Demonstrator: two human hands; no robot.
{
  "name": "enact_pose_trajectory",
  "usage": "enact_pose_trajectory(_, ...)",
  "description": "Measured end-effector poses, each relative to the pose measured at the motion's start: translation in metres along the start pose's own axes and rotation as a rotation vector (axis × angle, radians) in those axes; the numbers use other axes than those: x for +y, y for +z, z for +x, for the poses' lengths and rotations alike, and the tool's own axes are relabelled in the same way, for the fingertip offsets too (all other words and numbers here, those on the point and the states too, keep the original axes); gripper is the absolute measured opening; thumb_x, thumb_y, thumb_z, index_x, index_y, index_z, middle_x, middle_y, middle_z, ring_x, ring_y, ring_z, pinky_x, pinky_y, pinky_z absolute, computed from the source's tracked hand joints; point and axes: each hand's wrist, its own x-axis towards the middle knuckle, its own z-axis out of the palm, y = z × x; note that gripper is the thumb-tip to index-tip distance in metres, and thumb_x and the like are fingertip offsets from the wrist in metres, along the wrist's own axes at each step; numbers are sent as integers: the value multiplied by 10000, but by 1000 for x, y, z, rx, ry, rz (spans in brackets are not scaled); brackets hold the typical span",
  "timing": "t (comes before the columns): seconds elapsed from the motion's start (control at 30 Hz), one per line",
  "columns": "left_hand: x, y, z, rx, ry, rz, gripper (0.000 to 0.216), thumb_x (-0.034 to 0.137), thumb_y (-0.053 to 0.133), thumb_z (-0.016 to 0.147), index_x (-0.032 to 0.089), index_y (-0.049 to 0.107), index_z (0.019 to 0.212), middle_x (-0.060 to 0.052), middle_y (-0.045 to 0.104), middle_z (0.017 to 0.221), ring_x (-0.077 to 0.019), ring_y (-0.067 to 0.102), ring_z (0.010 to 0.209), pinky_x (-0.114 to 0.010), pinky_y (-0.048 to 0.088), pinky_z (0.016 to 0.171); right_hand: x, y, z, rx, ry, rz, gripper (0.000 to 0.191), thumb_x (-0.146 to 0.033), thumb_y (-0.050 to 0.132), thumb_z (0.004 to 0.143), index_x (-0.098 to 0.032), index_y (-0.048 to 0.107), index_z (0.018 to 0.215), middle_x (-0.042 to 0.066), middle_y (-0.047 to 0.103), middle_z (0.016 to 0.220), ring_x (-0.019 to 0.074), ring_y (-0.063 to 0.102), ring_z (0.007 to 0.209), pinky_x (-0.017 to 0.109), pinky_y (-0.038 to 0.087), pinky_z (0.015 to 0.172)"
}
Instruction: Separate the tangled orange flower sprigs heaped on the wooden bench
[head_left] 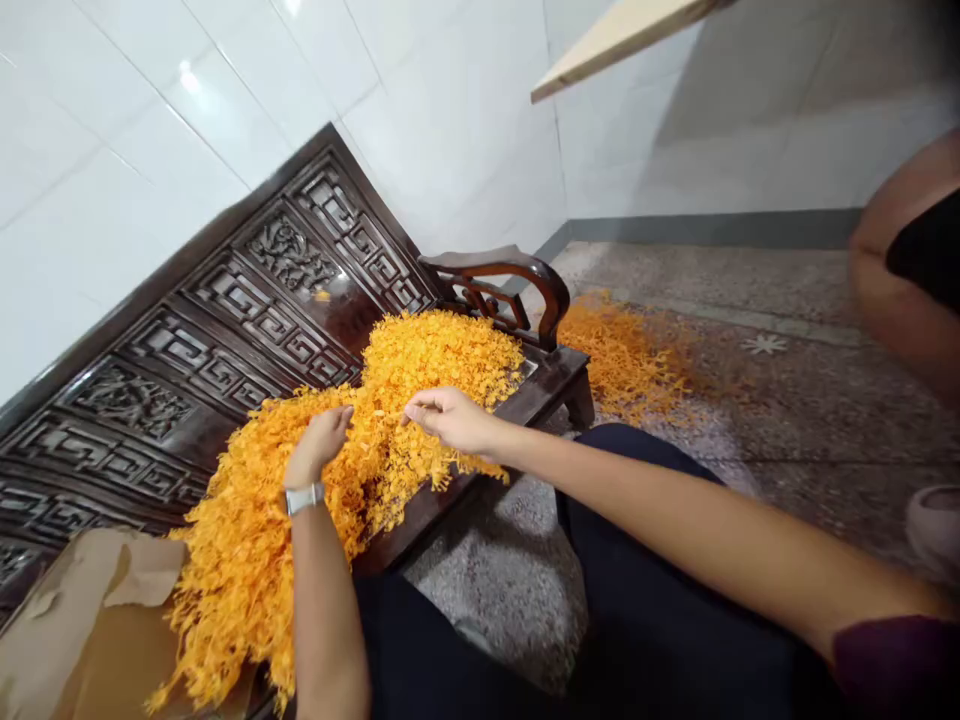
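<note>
A big heap of orange artificial flower sprigs [420, 370] lies along the seat of a dark carved wooden bench [225, 290]. My left hand [319, 445], with a watch on the wrist, is curled with its fingers pinched on a sprig in the heap. My right hand [448, 415] reaches in from the right, fingers pinched together on a thin orange sprig at the top of the pile. Both hands sit close together over the middle of the heap.
A second pile of orange sprigs [622, 360] lies on the speckled floor past the bench arm [517, 285]. A cardboard box [82, 630] stands at the lower left. Another person's arm [907, 280] shows at the right edge. White tiled walls stand behind.
</note>
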Motion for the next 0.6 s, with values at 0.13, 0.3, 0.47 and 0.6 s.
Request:
enact_pose_trajectory(0.13,-32,44,-20,3,29,-417,655,700,511,965,144,692,1261,-161,757,1121,-287,717,1009,-440,559,941,12,13,19,5,56,60,220,-304,544,1032,-144,659,934,-63,387,569,73,262,479,245,173,471)
enact_pose_trajectory(0.3,-32,109,-61,109,-58,-999,722,809,452,927,195,731,1183,-160,735,1220,-249,703,1102,-379,556,930,41,37,36,-12,166,211,273,-378,644,975,-175,539,827,-60,433,601,66,282,483,235,198,475)
enact_pose_trajectory(0.47,-31,122,-61,270,68,-1048,456,650,757,838,205,772,930,-83,755,921,-189,683,844,-320,541,810,61,54,50,-70,265,209,343,-501,581,1006,-210,471,861,-71,401,619,72,201,472,245,169,476)
enact_pose_trajectory(0.6,-52,118,-63,420,20,-1075,399,564,732,908,173,753,826,-63,715,762,-169,670,732,-309,525,757,65,56,59,-81,310,11,392,-574,546,1013,-236,420,859,-84,292,617,89,148,489,251,171,488)
